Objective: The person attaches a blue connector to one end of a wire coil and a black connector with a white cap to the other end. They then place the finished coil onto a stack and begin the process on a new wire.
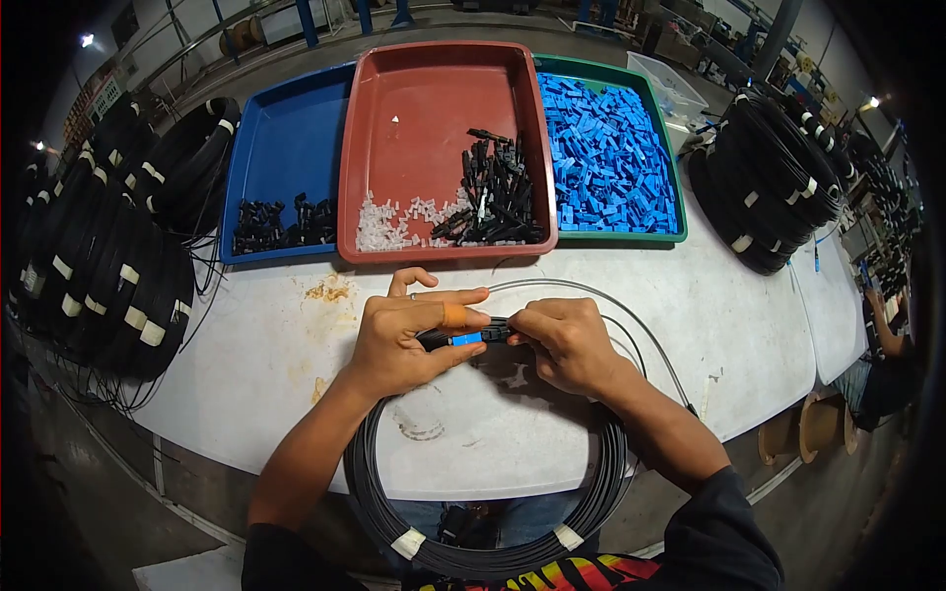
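Between thumb and fingers, my left hand point(394, 340) pinches a small blue connector point(467, 339). Orange tape wraps one of its fingers, and another finger is raised. My right hand point(572, 340) is closed on the right end of a black connector piece point(496, 334), which meets the blue part; its fingertips hide how the two join. A coil of black cable point(363, 453), bound with white tape, hangs over the table's front edge beneath my forearms. A loose loop of its cable point(616, 299) arcs behind my right hand.
Past my hands, a red tray point(424, 108) holds clear and black small parts. A blue tray point(286, 128) with black parts stands left of it, a green tray point(611, 237) of blue connectors right. Stacked cable coils point(108, 286) and more coils point(764, 187) flank the white table point(729, 345).
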### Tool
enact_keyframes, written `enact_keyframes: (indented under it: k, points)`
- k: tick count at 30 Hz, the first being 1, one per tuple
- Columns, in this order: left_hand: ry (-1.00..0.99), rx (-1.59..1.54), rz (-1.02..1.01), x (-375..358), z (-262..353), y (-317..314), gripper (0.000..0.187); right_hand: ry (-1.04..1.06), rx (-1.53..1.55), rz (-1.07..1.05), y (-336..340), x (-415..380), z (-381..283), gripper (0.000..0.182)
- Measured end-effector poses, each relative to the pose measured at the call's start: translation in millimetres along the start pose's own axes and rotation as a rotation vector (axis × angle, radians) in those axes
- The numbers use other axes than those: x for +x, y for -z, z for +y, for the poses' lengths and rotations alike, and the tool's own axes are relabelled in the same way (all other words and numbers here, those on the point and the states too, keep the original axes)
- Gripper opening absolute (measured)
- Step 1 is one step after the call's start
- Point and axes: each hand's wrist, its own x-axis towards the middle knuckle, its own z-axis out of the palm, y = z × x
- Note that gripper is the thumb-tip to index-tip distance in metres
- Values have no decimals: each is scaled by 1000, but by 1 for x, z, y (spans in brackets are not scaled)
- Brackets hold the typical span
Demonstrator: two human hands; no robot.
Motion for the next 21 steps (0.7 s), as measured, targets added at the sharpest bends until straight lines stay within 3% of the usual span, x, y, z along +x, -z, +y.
enact_keyframes:
  k: [21]
  points:
    - [48,-96,19,2,6,-2,58,-35,40,3,5,2,-3,16]
